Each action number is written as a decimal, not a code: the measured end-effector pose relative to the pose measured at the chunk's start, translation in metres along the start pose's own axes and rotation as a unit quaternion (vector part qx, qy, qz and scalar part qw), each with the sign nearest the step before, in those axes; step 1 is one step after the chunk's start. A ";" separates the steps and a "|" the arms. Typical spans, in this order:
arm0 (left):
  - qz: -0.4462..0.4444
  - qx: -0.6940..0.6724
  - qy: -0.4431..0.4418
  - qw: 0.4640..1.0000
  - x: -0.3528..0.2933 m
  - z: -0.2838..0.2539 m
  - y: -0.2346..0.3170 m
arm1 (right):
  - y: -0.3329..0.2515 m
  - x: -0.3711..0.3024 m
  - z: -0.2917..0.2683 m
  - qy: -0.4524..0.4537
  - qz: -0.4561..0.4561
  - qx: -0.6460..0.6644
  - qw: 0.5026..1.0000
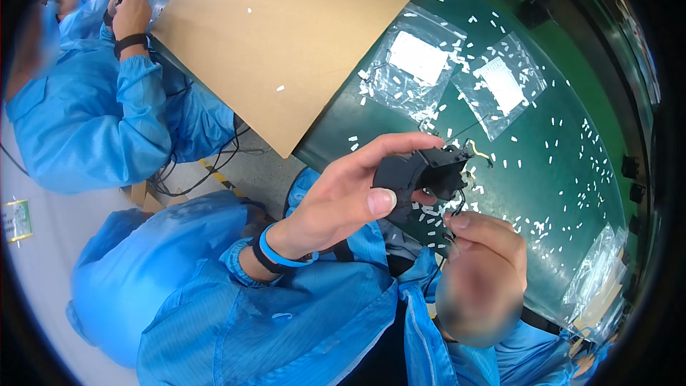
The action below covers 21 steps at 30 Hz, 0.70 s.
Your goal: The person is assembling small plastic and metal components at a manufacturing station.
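Observation:
My left hand (336, 196) is closed around a black plastic part (407, 179) with a rounded body and a boxier end, holding it above the table. Its index finger lies along the top and the thumb presses on the near side. From the boxy end sticks a short yellowish wire (480, 151). Close to that end, my right hand (496, 239) pinches a thin black wire (459, 204) between thumb and finger. A blurred patch covers part of the right hand, so its other fingers are hard to make out.
A green table (529, 186) is strewn with small white pieces. Two clear bags with white labels, a bag (418, 57) and another bag (500, 86), lie beyond my hands. A brown cardboard sheet (286, 36) spans the far left. At left, a co-worker's hand (132, 14) holds a dark part.

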State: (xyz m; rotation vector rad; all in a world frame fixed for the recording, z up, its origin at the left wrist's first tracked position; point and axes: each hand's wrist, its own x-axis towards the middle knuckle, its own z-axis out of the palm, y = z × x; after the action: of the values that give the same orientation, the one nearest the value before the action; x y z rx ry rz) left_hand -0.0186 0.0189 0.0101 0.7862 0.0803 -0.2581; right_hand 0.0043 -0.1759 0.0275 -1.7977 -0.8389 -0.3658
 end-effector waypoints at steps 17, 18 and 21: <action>-0.014 0.007 0.004 1.000 0.000 -0.002 -0.001 | 0.009 -0.004 -0.001 0.051 0.125 0.075 0.988; -0.011 0.009 -0.007 1.000 0.000 -0.002 0.001 | 0.009 -0.003 0.000 0.061 0.145 0.079 0.984; -0.007 0.010 -0.024 1.000 0.000 0.000 0.003 | 0.011 -0.003 0.001 0.076 0.150 0.061 0.984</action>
State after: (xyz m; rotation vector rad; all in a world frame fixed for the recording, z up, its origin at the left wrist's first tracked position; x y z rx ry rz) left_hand -0.0181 0.0209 0.0122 0.7989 0.0385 -0.2902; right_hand 0.0101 -0.1784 0.0178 -1.7247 -0.4635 -0.2453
